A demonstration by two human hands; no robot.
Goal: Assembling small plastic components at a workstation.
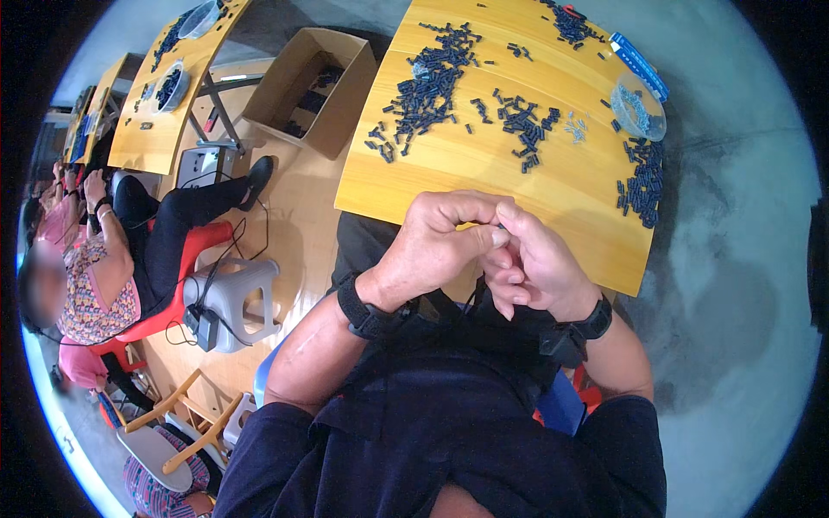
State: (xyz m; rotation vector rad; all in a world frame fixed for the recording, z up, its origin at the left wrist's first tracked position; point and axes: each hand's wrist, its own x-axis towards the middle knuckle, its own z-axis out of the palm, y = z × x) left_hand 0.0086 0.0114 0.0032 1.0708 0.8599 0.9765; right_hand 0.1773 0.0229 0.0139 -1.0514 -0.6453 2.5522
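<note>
Both your hands meet close to your chest, just short of the near edge of the yellow wooden table [484, 164]. Your left hand [432, 246] curls shut, its fingertips pinching a tiny pale part [498, 231] against your right hand [535, 268], whose fingers fold around the same spot. Beyond your knuckles lie scattered small dark pieces [427, 91]. Farther ahead and to the right sits a clear plastic bowl [637, 105]. Beyond your left hand stands an open cardboard box [315, 86].
</note>
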